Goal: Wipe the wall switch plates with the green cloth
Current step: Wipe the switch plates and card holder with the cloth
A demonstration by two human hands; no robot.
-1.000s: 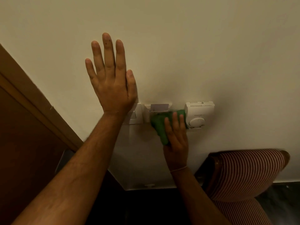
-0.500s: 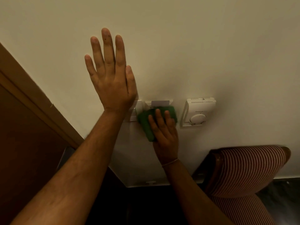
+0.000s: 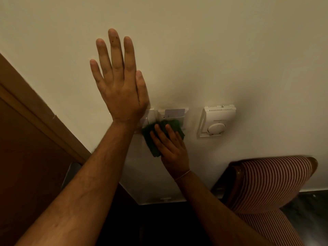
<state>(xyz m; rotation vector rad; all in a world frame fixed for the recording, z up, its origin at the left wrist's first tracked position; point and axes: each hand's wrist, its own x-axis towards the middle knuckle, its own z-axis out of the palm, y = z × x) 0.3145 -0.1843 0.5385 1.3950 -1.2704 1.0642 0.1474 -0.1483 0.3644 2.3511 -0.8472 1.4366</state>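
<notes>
My right hand (image 3: 171,146) presses the folded green cloth (image 3: 154,137) flat against the lower part of two white switch plates on the cream wall. The left switch plate (image 3: 150,115) is partly hidden by my left wrist. The key-card plate (image 3: 174,112) beside it shows a pale card in its slot above the cloth. My left hand (image 3: 119,82) rests flat on the wall above and left of the plates, fingers extended, holding nothing. A white thermostat (image 3: 215,120) with a round dial hangs to the right, untouched.
A brown wooden door frame (image 3: 40,110) runs diagonally on the left. A red-and-white striped chair back (image 3: 269,181) stands against the wall at the lower right. A white skirting board (image 3: 159,199) meets dark floor below.
My right hand has slid the green cloth leftward, from beside the thermostat across the key-card plate to the seam with the left switch plate. My left hand stays flat on the wall.
</notes>
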